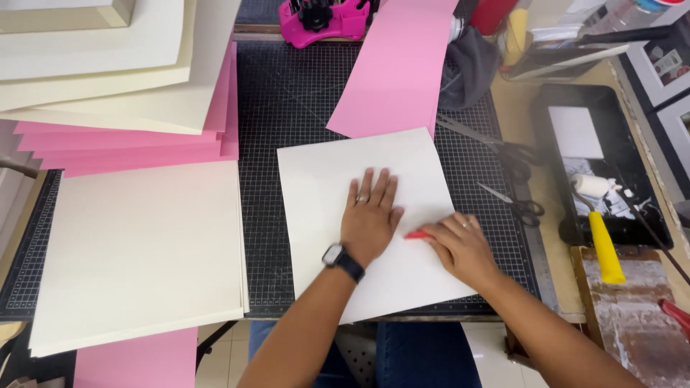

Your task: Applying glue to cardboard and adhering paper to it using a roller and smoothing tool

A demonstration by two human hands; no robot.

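A white sheet of card [338,162] lies tilted on the black cutting mat [287,93]. My left hand [370,215] rests flat on the sheet's middle, fingers spread, a watch on the wrist. My right hand [460,244] sits just to its right, closed around a small red tool [417,234] whose tip presses on the sheet. A pink sheet [395,65] lies beyond the white one, its near edge tucked at the white sheet's far corner.
Cream sheets [136,251] and pink sheets [129,147] are stacked on the left. Scissors [517,205] and a metal ruler [535,237] lie right of the mat. A black tray [632,144] holds a yellow-handled roller [600,233]. A pink tape dispenser [323,21] stands at the back.
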